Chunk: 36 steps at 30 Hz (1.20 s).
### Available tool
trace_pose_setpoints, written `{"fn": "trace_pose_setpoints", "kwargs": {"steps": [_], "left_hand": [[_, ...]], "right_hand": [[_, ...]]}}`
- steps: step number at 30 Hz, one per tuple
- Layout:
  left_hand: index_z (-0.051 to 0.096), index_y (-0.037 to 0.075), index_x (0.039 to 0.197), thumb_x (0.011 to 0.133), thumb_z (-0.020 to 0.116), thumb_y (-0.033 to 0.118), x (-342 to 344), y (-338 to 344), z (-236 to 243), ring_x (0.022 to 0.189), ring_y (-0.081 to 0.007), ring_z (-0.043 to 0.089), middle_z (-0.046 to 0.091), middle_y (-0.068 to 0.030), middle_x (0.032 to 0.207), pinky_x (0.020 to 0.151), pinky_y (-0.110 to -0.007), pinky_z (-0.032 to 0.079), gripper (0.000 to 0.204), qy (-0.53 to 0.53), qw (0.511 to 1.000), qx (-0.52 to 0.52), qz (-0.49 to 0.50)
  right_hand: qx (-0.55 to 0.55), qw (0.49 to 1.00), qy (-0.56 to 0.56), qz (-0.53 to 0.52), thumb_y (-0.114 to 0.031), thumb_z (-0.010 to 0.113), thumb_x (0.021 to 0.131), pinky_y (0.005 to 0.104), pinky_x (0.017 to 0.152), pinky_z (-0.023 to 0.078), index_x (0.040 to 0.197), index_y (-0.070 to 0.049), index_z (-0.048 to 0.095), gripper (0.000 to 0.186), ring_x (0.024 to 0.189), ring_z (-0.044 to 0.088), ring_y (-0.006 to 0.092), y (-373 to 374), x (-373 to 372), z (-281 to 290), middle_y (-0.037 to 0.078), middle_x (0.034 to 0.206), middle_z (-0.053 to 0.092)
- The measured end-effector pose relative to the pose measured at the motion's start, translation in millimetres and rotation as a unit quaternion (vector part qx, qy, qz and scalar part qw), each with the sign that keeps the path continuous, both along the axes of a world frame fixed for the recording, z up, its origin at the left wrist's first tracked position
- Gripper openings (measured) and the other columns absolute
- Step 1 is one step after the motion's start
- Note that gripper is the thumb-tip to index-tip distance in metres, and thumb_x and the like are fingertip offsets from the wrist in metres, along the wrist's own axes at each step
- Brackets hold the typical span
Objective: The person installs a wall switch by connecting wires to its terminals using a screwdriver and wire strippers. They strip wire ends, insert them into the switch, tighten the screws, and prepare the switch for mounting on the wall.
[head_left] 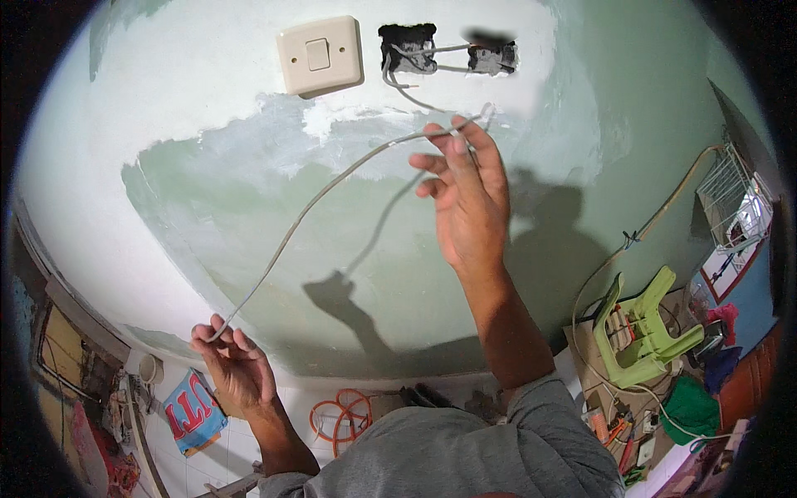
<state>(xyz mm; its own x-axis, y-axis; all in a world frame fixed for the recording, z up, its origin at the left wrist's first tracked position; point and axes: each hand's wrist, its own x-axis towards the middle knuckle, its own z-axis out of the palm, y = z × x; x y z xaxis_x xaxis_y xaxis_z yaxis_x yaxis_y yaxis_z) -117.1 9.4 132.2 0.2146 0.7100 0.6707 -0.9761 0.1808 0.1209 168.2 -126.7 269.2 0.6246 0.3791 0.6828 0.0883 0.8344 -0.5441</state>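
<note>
A thin grey electrical cable (304, 212) bows upward between my two hands in front of the wall. One end is pinched by my left hand (241, 373), low at the left. My right hand (471, 195) grips the other end between thumb and forefinger, its remaining fingers loosely curled. The tip past the right fingers is pale and blurred. Just above that hand are two rough wall openings, a left one (408, 37) and a right one (495, 58), with grey wires (432, 51) running between them. Another wire hangs from the left opening and passes behind my right fingers.
A cream light switch (320, 55) is mounted left of the openings. At the right stands a green plastic stool (610, 358) among scattered tools, with a wire rack (730, 203) above. An orange coil (340, 419) and a blue bag (197, 415) lie on the floor.
</note>
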Motion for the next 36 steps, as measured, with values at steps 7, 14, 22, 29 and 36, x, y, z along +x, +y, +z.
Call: {"fn": "trace_pose_setpoints", "kwargs": {"steps": [7, 14, 22, 29, 36], "left_hand": [[0.058, 0.003, 0.126, 0.111, 0.044, 0.024, -23, 6, -27, 0.130, -0.0262, 0.062, 0.070, -0.0114, 0.127, 0.093, -0.043, 0.066, 0.030, 0.005, 1.000, -0.005, 0.012], [0.056, 0.010, 0.106, 0.102, 0.067, 0.025, -13, -17, -68, 0.107, -0.0242, 0.072, 0.066, -0.0177, 0.133, 0.078, -0.034, 0.065, 0.019, 0.161, 0.964, -0.047, 0.208], [0.052, 0.003, 0.106, 0.103, 0.063, 0.012, -9, -16, -41, 0.099, -0.0284, 0.073, 0.065, -0.0302, 0.128, 0.083, -0.040, 0.062, 0.014, 0.217, 0.829, 0.032, 0.514], [0.060, -0.003, 0.111, 0.100, 0.064, 0.008, -3, -29, -17, 0.096, -0.0298, 0.075, 0.070, -0.0268, 0.116, 0.085, -0.041, 0.063, 0.015, 0.215, 0.722, 0.117, 0.647], [0.061, -0.004, 0.119, 0.098, 0.065, 0.001, -17, -22, 12, 0.097, -0.0329, 0.075, 0.069, -0.0267, 0.107, 0.083, -0.041, 0.064, 0.022, 0.182, 0.655, 0.215, 0.701]], "right_hand": [[0.020, 0.997, 0.007, 0.070, -0.018, 0.067, 0.102, 0.0270, 0.059, 0.054, 0.134, -0.006, 0.047, 0.039, 0.088, 0.071, 0.0218, 25, -7, 38, 0.016, 0.113, 0.069], [-0.037, 0.997, -0.035, -0.052, -0.014, 0.068, 0.100, 0.0253, 0.057, 0.055, 0.124, -0.002, 0.047, 0.034, 0.084, 0.073, 0.0206, 41, 7, 34, 0.017, 0.105, 0.072], [-0.077, 0.983, -0.106, -0.127, -0.014, 0.070, 0.099, 0.0217, 0.049, 0.049, 0.122, 0.001, 0.051, 0.034, 0.071, 0.073, 0.0175, 49, 9, 56, 0.016, 0.101, 0.075], [-0.122, 0.956, -0.143, -0.227, -0.007, 0.071, 0.095, 0.0246, 0.041, 0.051, 0.116, 0.005, 0.048, 0.033, 0.064, 0.074, 0.0183, 51, 7, 73, 0.019, 0.095, 0.074], [-0.163, 0.940, -0.138, -0.266, -0.014, 0.075, 0.093, 0.0256, 0.046, 0.051, 0.112, 0.001, 0.049, 0.036, 0.068, 0.075, 0.0174, 48, 5, 78, 0.019, 0.095, 0.074]]}}
